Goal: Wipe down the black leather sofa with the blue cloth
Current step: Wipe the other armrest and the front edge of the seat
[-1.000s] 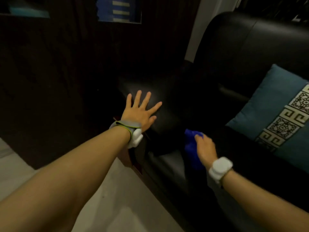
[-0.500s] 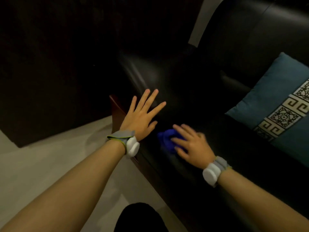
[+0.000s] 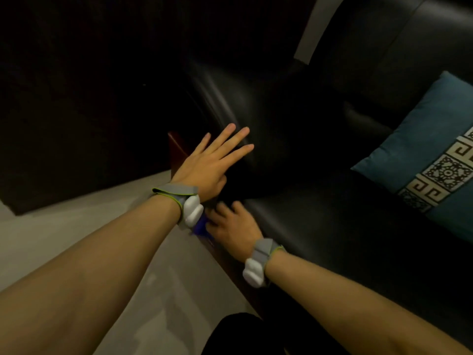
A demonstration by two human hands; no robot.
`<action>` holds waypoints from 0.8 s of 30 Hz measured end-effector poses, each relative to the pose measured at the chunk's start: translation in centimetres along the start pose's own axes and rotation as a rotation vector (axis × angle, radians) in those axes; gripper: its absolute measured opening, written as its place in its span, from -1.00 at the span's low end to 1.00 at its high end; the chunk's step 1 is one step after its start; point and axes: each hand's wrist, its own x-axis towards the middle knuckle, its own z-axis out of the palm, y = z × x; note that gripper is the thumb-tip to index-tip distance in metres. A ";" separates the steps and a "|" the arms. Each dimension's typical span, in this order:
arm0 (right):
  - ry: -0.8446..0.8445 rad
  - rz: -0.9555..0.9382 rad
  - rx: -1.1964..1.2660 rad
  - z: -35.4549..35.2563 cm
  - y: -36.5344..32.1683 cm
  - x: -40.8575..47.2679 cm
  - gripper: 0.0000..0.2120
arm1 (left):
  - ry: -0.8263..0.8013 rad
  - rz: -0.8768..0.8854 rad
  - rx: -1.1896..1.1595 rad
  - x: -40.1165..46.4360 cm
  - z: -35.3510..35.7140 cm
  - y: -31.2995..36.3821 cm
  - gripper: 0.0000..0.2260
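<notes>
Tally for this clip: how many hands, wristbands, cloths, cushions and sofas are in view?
Hands: 2, left hand and right hand
Wristbands: 2, left wristband and right wristband
Blue cloth: 1
Teal cushion: 1
Black leather sofa: 1
Total: 7
</notes>
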 end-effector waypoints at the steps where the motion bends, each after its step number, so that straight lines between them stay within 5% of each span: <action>1: 0.067 0.085 0.013 -0.1 0.5 0.6 -0.82 | -0.006 0.002 -0.003 0.0 0.0 -0.1 -0.05; 5: 0.056 0.166 -0.063 0.7 0.2 0.6 -0.63 | -0.031 -0.008 -0.035 0.0 -0.2 -0.1 -0.04; 13: -0.481 -0.445 -0.255 5.4 -5.6 -1.2 -0.71 | -0.054 -0.009 -0.083 -0.1 -0.6 -0.1 -0.07; 21: 0.021 0.071 0.003 0.1 -0.1 0.3 -0.62 | -0.047 -0.035 -0.138 0.0 -0.4 0.0 -0.08; 24: 0.023 0.139 -0.087 1.3 -1.3 0.1 -0.72 | -0.060 -0.041 -0.168 0.0 -0.3 0.0 -0.08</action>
